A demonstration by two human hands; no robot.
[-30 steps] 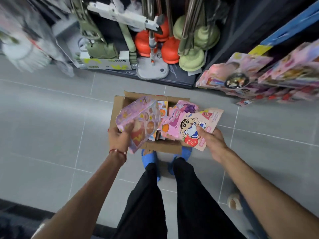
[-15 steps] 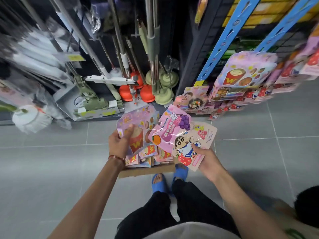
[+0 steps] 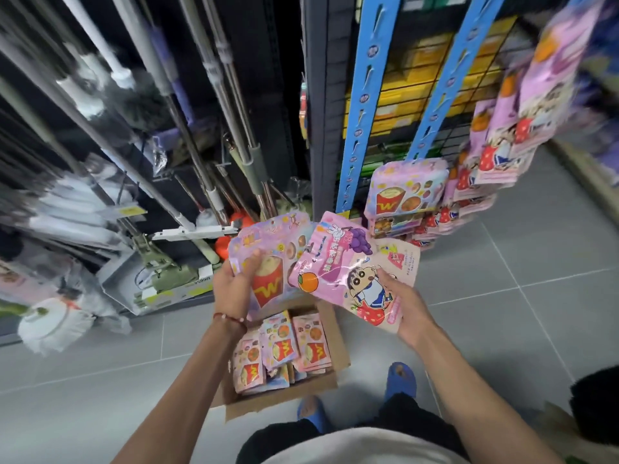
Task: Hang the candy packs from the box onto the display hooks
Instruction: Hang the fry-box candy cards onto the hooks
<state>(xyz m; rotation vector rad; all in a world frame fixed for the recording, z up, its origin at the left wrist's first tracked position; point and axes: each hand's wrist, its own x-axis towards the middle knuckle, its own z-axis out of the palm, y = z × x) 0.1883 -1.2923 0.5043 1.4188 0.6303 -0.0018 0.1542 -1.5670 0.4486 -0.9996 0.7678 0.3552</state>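
Purple fries pack in left hand; pink packs in right hand.

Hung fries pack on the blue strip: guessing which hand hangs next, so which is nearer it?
Right. The right hand, holding pink packs, is below the hung fries pack; the left hand, holding a purple pack, is farther off to its lower left.
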